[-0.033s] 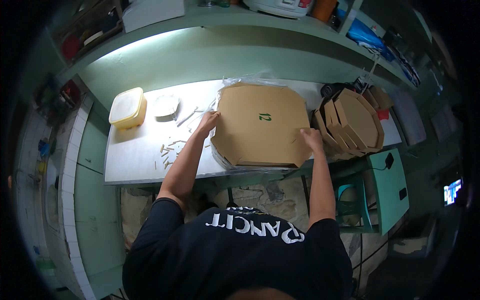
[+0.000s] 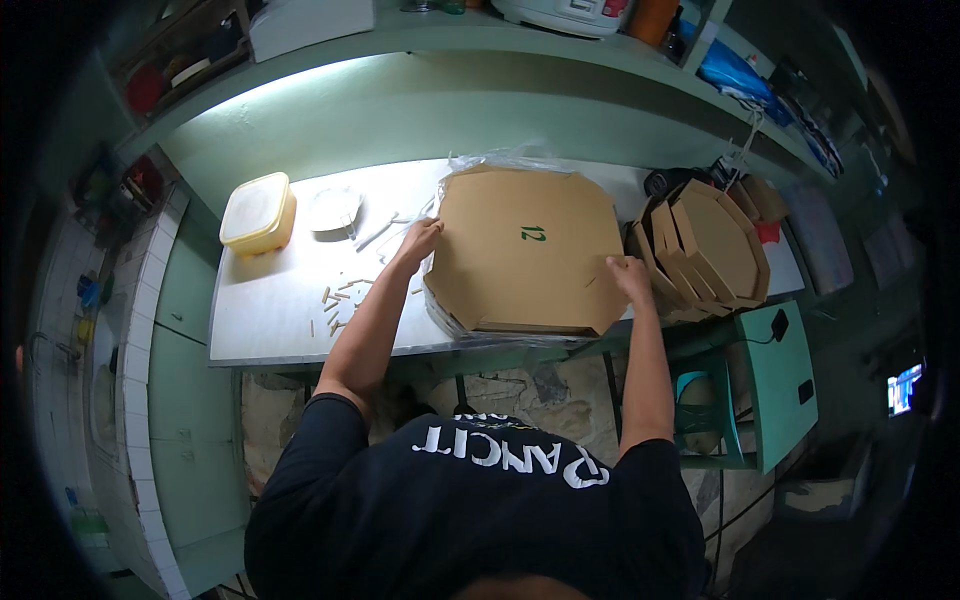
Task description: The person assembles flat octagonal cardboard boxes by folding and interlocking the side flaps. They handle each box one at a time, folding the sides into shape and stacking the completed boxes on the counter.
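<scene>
A large brown cardboard box point(image 2: 530, 265) with cut corners and a green mark lies flat on the white table, on top of crumpled clear plastic wrap point(image 2: 500, 160). My left hand point(image 2: 424, 240) is closed on its left edge, with the fingertips partly hidden. At the right edge my right hand point(image 2: 630, 276) pinches the cardboard, its fingers bent. The layers under the top panel show only as a thin strip along the near side. Beside my right hand stands a leaning stack of smaller brown cardboard boxes point(image 2: 715, 245).
Left on the white table point(image 2: 260, 310) are a yellow lidded tub point(image 2: 257, 215), a white dish point(image 2: 334, 210) and several small tan strips point(image 2: 335, 300). A shelf point(image 2: 450, 38) with a white appliance point(image 2: 565, 14) overhangs the back. A green chair point(image 2: 705, 400) stands near right.
</scene>
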{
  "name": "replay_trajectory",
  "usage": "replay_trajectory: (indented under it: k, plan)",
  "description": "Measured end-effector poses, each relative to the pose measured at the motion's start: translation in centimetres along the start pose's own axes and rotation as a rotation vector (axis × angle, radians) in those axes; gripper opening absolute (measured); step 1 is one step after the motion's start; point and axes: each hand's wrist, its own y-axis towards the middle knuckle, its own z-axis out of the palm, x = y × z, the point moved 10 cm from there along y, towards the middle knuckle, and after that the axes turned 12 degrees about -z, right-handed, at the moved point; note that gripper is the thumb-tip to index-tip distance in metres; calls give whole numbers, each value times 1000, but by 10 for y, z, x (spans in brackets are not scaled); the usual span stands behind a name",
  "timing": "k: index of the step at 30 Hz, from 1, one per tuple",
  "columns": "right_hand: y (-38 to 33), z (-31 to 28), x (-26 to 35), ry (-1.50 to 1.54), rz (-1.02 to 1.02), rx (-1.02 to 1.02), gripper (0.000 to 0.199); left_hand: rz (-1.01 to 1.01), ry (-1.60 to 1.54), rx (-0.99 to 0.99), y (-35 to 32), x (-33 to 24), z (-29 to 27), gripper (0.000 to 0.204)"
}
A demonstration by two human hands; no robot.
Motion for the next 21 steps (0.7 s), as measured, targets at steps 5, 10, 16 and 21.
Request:
replay_trajectory:
  k: [5, 10, 16, 21]
  plan:
    - [6, -46, 0, 721, 31, 36, 48, -41, -163, 162, -14, -20, -6, 48]
    - [25, -92, 76, 1257, -342, 188, 52, -57, -315, 117, -12, -17, -20, 46]
    - [53, -123, 153, 452, -699, -169, 25, -98, -456, 362, -19, -15, -27, 62]
    - [27, -196, 194, 128, -1070, -129, 16, 205, -839, 756, -71, -70, -80, 98]
